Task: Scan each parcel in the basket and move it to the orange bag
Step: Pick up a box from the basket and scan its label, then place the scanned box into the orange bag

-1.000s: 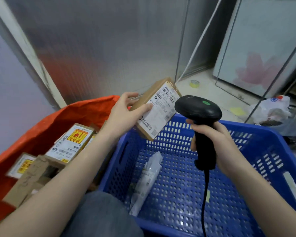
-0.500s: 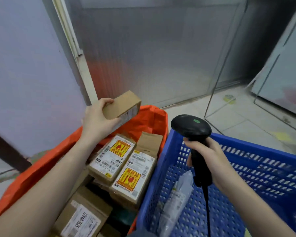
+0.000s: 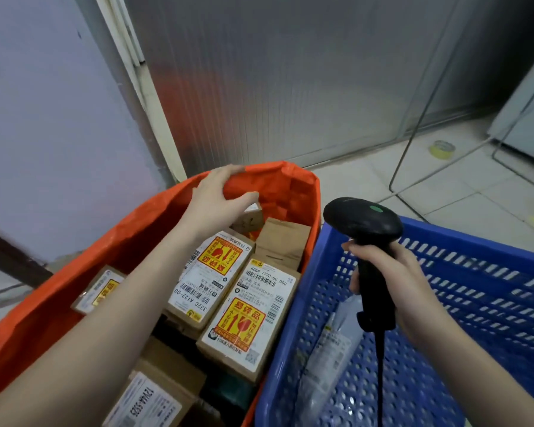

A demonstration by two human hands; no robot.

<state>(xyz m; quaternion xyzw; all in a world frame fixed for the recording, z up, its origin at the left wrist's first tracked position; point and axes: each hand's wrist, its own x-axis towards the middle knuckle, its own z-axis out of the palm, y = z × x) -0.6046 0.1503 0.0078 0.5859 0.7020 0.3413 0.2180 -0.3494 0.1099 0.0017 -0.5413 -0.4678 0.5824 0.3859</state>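
- Landmark for these notes: the orange bag [image 3: 74,291], left of the blue basket [image 3: 463,303], the two walls touching.
- My left hand [image 3: 216,201] is now over the bag's far end, fingers spread and relaxed, gripping nothing. Half a second ago it held a small brown box above the bag; that grip is gone.
- Just under the hand, at the bag's far end, I see a small brown parcel [image 3: 248,218] resting on the pile, partly hidden by my fingers. I cannot tell whether the fingertips touch it.
- Mid-bag: two labelled boxes side by side, one with a yellow-red fragile sticker [image 3: 210,272], the other [image 3: 250,315] nearer the basket wall. Same lie as before.
- Right of the bag, above the basket's near wall: my right hand [image 3: 392,288] is wrapped around the black scanner [image 3: 364,229] handle, head up, cable hanging down. Grip unchanged.
- Inside the basket, right of the bag: one grey plastic mailer [image 3: 330,349] lying on the floor, unmoved.
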